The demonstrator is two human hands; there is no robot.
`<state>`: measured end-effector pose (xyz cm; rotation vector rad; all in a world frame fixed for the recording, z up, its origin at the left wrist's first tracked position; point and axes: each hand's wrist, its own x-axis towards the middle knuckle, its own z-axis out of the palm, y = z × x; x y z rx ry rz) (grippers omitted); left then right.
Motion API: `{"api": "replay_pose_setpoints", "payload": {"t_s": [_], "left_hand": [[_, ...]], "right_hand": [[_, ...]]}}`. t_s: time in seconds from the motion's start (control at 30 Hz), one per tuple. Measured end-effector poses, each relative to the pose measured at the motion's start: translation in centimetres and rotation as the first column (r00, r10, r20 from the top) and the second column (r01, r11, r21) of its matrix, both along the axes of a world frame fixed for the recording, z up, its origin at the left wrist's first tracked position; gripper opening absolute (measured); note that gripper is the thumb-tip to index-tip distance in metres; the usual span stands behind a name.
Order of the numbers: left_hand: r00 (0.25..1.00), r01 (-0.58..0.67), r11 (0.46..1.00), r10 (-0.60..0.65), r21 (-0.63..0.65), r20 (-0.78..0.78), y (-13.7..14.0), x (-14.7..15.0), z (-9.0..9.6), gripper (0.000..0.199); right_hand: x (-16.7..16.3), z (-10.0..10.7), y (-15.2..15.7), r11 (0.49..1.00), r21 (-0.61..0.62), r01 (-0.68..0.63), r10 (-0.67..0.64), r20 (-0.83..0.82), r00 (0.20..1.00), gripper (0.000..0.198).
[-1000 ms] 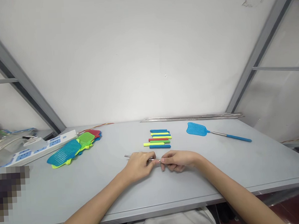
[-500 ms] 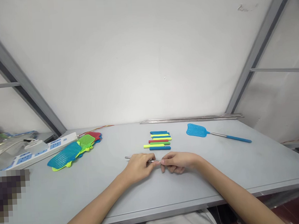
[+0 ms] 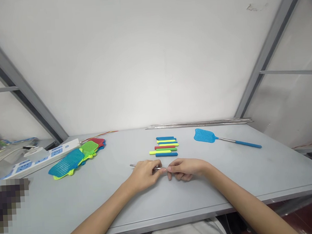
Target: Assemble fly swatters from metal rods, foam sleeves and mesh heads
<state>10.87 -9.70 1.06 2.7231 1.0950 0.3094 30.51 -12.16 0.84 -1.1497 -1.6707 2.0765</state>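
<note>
My left hand point(image 3: 145, 174) is closed around a thin metal rod point(image 3: 132, 165), whose one end sticks out to the left of the fingers. Right beside it, my right hand point(image 3: 183, 168) pinches the rod's other end between thumb and forefinger; that tip is mostly covered. Just beyond the hands lie several coloured handle sleeves point(image 3: 166, 154) in blue, yellow, red and green, side by side. Off to the right rests a fly swatter point(image 3: 204, 135) with a blue head, a metal shaft and a blue handle.
Swatter heads point(image 3: 66, 163) in blue, green, yellow and red overlap at the left. Behind them runs a white power strip point(image 3: 40, 159) with a plug and cable. Long metal rods point(image 3: 198, 124) lie along the back wall. The grey table's point(image 3: 140, 215) front edge is close to me.
Both hands keep the same hold on the rod. The whole view has shifted very slightly; nothing on the table has visibly moved.
</note>
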Motion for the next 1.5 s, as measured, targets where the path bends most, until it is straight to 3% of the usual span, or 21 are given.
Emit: {"api": "replay_pose_setpoints", "payload": {"t_s": [1.5], "left_hand": [[1.0, -0.007, 1.0, 0.008, 0.011, -0.014, 0.15, 0.02, -0.16, 0.043]], "right_hand": [[-0.09, 0.05, -0.03, 1.0, -0.009, 0.02, -0.019, 0.015, 1.0, 0.036]]}}
